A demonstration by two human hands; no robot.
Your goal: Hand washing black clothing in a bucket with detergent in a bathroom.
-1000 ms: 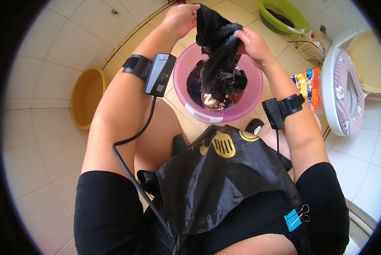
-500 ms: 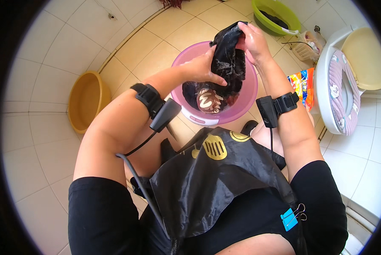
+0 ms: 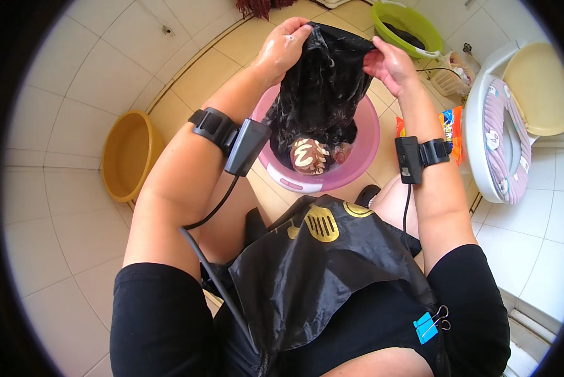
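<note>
The black garment [image 3: 323, 88] hangs wet and soapy between your hands, held up over the pink basin [image 3: 364, 164]. Your left hand [image 3: 285, 45] and right hand [image 3: 387, 63] are each closed on its top edge. Slick suds could let it slip, dropping into the water below and splashing the tiled floor [image 3: 74, 81].

wet glossy black cloth [image 3: 323, 94], smooth pink plastic basin [image 3: 364, 157]

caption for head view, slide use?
Both hands lift a wet black garment above a pink plastic basin.
</note>
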